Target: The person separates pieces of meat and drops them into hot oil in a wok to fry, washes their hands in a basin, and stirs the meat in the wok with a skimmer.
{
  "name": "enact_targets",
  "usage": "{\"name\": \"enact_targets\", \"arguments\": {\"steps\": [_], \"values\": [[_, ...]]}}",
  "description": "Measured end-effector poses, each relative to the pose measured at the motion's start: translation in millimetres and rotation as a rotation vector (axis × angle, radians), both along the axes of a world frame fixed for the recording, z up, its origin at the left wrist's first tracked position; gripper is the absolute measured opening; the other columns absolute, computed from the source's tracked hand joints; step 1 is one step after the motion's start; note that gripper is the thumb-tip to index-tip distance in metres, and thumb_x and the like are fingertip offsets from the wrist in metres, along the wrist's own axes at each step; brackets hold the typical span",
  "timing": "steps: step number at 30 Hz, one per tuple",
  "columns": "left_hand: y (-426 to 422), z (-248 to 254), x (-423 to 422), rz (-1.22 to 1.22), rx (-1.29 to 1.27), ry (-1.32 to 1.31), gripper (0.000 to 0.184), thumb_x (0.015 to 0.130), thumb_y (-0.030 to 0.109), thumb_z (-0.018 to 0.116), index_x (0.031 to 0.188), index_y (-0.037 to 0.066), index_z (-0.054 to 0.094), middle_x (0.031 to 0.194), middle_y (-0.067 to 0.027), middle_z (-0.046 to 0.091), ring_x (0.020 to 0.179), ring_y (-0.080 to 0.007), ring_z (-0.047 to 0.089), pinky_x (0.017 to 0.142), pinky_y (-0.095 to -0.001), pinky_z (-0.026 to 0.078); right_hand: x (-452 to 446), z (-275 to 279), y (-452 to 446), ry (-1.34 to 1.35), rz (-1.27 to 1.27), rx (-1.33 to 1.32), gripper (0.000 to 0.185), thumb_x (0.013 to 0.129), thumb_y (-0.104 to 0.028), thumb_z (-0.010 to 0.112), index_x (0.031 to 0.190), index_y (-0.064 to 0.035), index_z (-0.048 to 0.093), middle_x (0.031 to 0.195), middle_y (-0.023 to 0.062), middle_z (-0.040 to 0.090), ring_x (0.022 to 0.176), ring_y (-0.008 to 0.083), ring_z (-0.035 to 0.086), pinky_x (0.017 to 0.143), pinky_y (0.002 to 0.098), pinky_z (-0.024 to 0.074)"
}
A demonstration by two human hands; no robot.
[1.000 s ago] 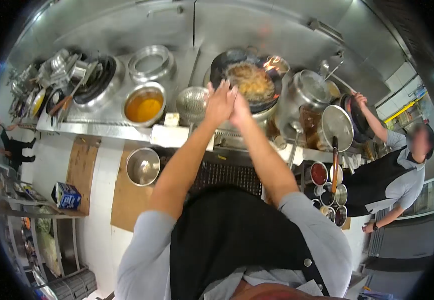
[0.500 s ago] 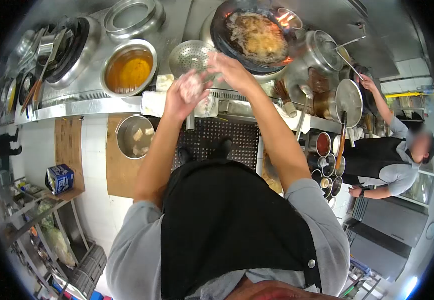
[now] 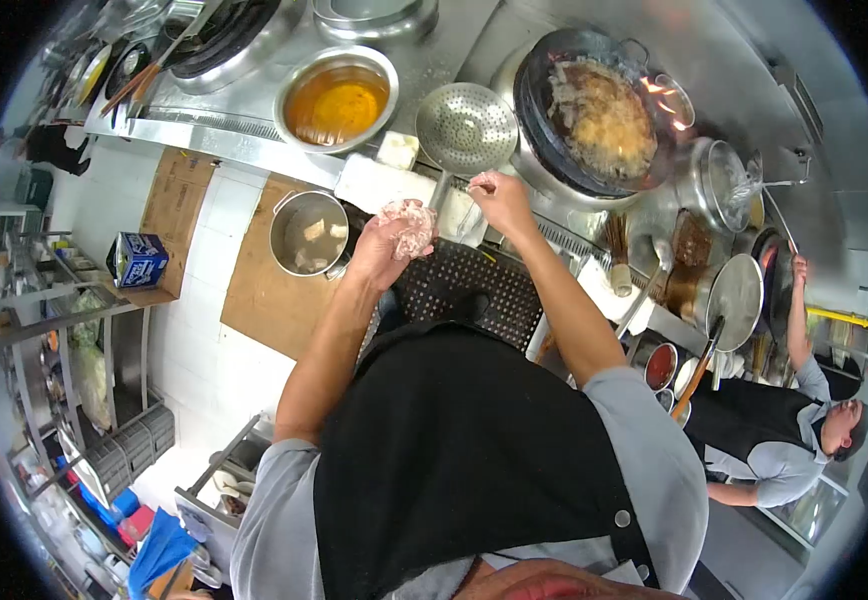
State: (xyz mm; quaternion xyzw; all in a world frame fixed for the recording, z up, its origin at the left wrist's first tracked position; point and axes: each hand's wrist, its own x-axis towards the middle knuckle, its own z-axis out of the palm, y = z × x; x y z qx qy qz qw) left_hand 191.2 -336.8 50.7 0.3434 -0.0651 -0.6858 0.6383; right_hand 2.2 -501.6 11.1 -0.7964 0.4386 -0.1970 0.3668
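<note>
A lump of pale pink raw meat (image 3: 410,229) rests in my left hand (image 3: 379,256), whose fingers wrap its underside. To its right my right hand (image 3: 504,203) has its fingers pinched together near the handle of a perforated ladle (image 3: 467,129); what they hold, if anything, is too small to name. Beyond that hand, a black wok (image 3: 544,120) holds bubbling oil with browned food (image 3: 609,125), and flames show at its right edge. A metal bowl of orange oil (image 3: 338,101) stands to the ladle's left.
A pot with pale chunks (image 3: 309,233) sits below the counter edge (image 3: 244,150). White cloths (image 3: 384,185) lie along that edge. At right are a long-handled ladle (image 3: 662,256), a strainer (image 3: 736,302), a red sauce container (image 3: 661,367) and a co-worker (image 3: 764,430).
My hands have moved farther apart. The right hand's fingers have gone from spread to pinched, and the meat now shows clearly in my left hand. The view has shifted and turned.
</note>
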Motion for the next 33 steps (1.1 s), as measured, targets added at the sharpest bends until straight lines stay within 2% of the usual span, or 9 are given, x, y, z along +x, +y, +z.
{"name": "enact_targets", "arguments": {"steps": [1,4,8,10,12,15,20,30,33], "values": [[-3.3,2.4,-0.2,0.000,-0.017,-0.002,0.029,0.093,0.010,0.063,0.120,0.002,0.060,0.105,-0.0151,0.070,0.089,-0.0284,0.071,0.072,-0.0387,0.060,-1.3,37.8,11.2,-0.229,-0.018,0.143,0.018,0.088,-0.015,0.066,0.097,-0.0037,0.076,0.098,0.0204,0.073,0.091,0.0378,0.070,0.081,0.0454,0.0552],[-24.2,7.9,-3.3,0.016,-0.143,-0.070,0.023,0.090,0.002,0.063,0.112,-0.001,0.062,0.100,-0.0149,0.071,0.085,-0.0257,0.071,0.071,-0.0372,0.060,4.9,123.8,46.1,-0.282,0.119,0.065,0.021,0.089,-0.020,0.069,0.100,-0.0037,0.076,0.096,0.0208,0.072,0.089,0.0380,0.070,0.080,0.0434,0.0548],[-49.6,38.8,-16.2,0.010,-0.238,-0.155,0.018,0.089,-0.008,0.059,0.106,-0.001,0.063,0.099,-0.0111,0.070,0.085,-0.0202,0.070,0.074,-0.0324,0.058,13.6,152.1,73.6,0.056,0.124,-0.357,0.023,0.084,-0.020,0.073,0.096,-0.0001,0.073,0.095,0.0218,0.071,0.088,0.0402,0.069,0.078,0.0448,0.0544],[-58.4,48.9,-20.1,-0.023,-0.294,-0.240,0.018,0.090,-0.008,0.059,0.106,-0.001,0.064,0.098,-0.0106,0.071,0.084,-0.0201,0.070,0.075,-0.0319,0.058,10.3,159.8,80.5,-0.154,-0.020,-0.178,0.024,0.082,-0.020,0.073,0.093,0.0016,0.071,0.090,0.0234,0.071,0.084,0.0435,0.067,0.077,0.0442,0.0543],[-67.0,58.1,-23.7,-0.066,-0.351,-0.217,0.015,0.093,-0.005,0.061,0.107,-0.001,0.065,0.098,-0.0099,0.071,0.083,-0.0186,0.070,0.073,-0.0315,0.058,0.4,162.6,80.8,-0.127,-0.105,-0.219,0.022,0.085,-0.018,0.073,0.091,0.0029,0.071,0.081,0.0191,0.072,0.073,0.0345,0.070,0.068,0.0387,0.0553],[-71.8,69.3,-28.4,-0.255,-0.317,-0.256,0.015,0.099,0.009,0.064,0.111,-0.001,0.064,0.095,-0.0072,0.070,0.077,-0.0158,0.068,0.065,-0.0305,0.057,-16.1,157.7,74.8,-0.292,-0.224,0.235,0.016,0.090,-0.013,0.073,0.088,0.0031,0.071,0.079,0.0075,0.072,0.068,0.0106,0.067,0.055,0.0275,0.0531],[-97.8,48.9,-34.6,-0.185,-0.357,0.035,0.017,0.101,0.014,0.060,0.110,0.000,0.063,0.089,-0.0080,0.068,0.070,-0.0191,0.066,0.063,-0.0318,0.055,-51.7,176.1,74.0,-0.860,-0.367,0.369,0.010,0.090,-0.005,0.071,0.098,0.0016,0.071,0.083,0.0078,0.071,0.063,0.0160,0.065,0.059,0.0299,0.0579],[-112.0,38.7,-50.2,-0.396,-0.419,-0.034,0.023,0.093,0.010,0.065,0.113,-0.001,0.065,0.100,-0.0121,0.073,0.085,-0.0218,0.072,0.069,-0.0342,0.058,-66.6,166.3,62.5,-0.789,-0.361,0.504,0.028,0.099,-0.020,0.067,0.116,0.0027,0.066,0.095,0.0097,0.071,0.079,0.0187,0.070,0.065,0.0317,0.0601],[-107.3,53.8,-52.1,-0.466,-0.405,-0.281,0.018,0.094,0.006,0.065,0.109,-0.004,0.066,0.092,-0.0110,0.071,0.074,-0.0184,0.069,0.063,-0.0317,0.056,-64.7,170.0,62.7,-0.321,-0.138,0.264,0.025,0.093,-0.015,0.069,0.113,-0.0008,0.069,0.094,0.0058,0.070,0.078,0.0115,0.065,0.065,0.0290,0.0571]]}}
